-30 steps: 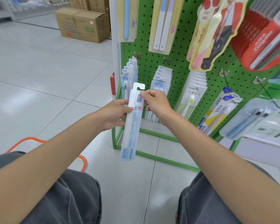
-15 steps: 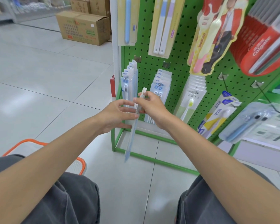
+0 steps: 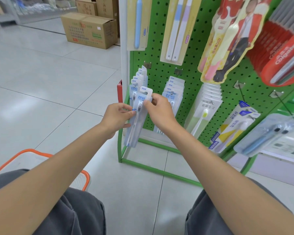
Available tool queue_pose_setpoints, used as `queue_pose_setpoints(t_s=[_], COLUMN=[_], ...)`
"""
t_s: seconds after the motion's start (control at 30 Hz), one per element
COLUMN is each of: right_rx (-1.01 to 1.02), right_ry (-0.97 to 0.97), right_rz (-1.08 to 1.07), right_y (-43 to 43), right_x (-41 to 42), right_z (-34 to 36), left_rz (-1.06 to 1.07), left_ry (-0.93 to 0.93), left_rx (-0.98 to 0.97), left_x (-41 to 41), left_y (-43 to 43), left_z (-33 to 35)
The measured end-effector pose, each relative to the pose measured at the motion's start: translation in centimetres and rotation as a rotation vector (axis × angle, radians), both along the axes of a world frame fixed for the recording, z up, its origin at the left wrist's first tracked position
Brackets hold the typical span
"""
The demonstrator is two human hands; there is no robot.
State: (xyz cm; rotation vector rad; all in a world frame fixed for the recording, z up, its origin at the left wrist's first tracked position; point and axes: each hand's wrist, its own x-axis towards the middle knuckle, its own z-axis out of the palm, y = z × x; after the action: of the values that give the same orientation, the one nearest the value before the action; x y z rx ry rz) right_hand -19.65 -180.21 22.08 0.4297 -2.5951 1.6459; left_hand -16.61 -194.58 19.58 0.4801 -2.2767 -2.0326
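Observation:
A clear blue toothbrush pack (image 3: 137, 116) with a "NEW" hang tab is held upright in front of the green pegboard rack (image 3: 161, 72). My left hand (image 3: 116, 118) holds its left edge at mid height, thumb and fingers curled on it. My right hand (image 3: 159, 110) pinches its right edge just below the tab. The pack's printed front faces me. Right behind it hangs a row of the same packs (image 3: 139, 77) on the leftmost lower hook.
More toothbrush packs hang on the rack: a second blue row (image 3: 174, 89), white packs (image 3: 209, 99), yellow ones (image 3: 234, 126), red Colgate packs (image 3: 282, 53). An orange-rimmed basket (image 3: 41, 155) sits on the tile floor by my left knee. Cardboard boxes (image 3: 90, 29) stand far left.
The pack was turned round its long axis: barcode back facing me, then edge-on, now printed front facing me. Both hands moved it up and toward the leftmost hook's row.

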Motion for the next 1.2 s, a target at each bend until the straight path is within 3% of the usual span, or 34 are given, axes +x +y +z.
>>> queue_pose_setpoints(t_s=[0.3,0.8,0.97,1.2], right_rx=[-0.138,-0.082,-0.118,-0.142], right_ry=[0.036,0.063,0.116,0.148], right_rz=[-0.163,-0.173,-0.207,-0.181], right_y=[-3.4,-4.1,-4.4,-3.9], right_x=[-1.7,-2.7,-3.0,-5.1], right_z=[-0.5,-1.7,-1.8,-0.6], left_rz=[0.073,0.099,0.184,0.073], left_ry=[0.049,0.051,0.249,0.401], left_rx=[-0.019,-0.119,-0.276,-0.251], left_x=[-2.5,-3.3,-3.3,-4.2], left_y=[-1.0,-1.2,-1.0,-0.3], left_z=[-0.8,-1.3,0.2,1.5])
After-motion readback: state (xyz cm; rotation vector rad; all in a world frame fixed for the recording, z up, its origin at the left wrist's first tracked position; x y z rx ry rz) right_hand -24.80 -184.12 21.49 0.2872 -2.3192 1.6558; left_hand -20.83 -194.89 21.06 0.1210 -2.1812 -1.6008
